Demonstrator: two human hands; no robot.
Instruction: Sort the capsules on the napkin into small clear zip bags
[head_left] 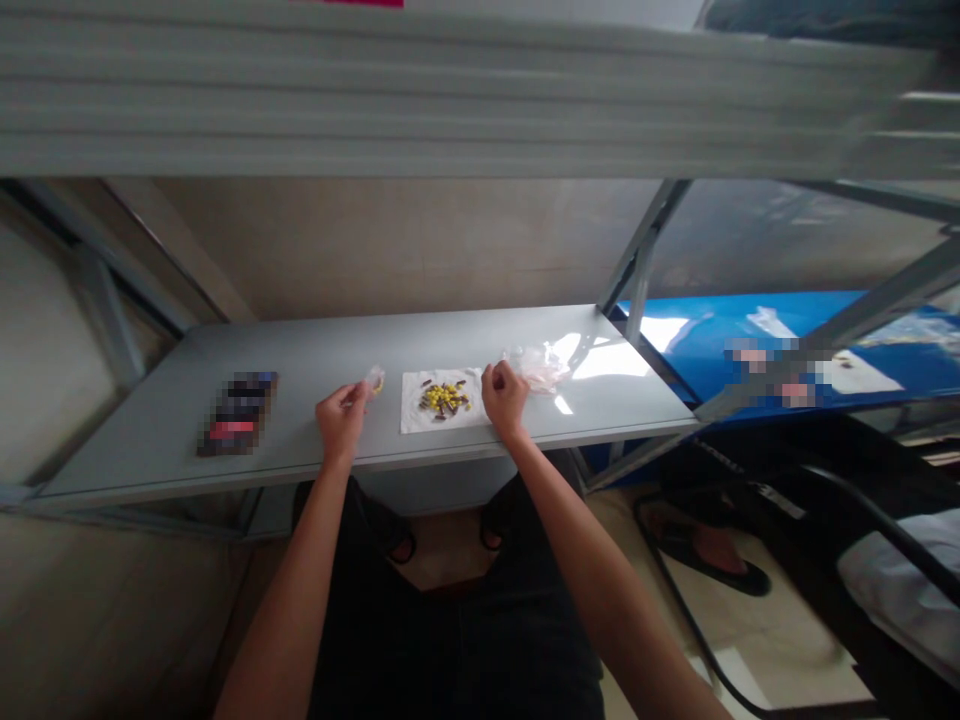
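Between the fingertips of my left hand (343, 415) is a small clear plastic bag (376, 378) with a bit of yellow inside, held just above the grey shelf. My right hand (505, 397) has its fingers closed together over the right edge of a white sheet (410, 415), paper or cloth. Whatever those fingers hold, if anything, is hidden. In the middle of the sheet lies a loose heap of yellow and dark brown capsules (445, 399). A pile of clear plastic bags (546, 370) is just beyond my right hand, partly covered by it.
A blurred dark box-like object (238, 413) lies on the left of the shelf (315, 350). Metal posts (637, 255) and an upper shelf (450, 100) frame the space. To the right, another person's blurred hands (796, 392) are over a blue surface (697, 350).
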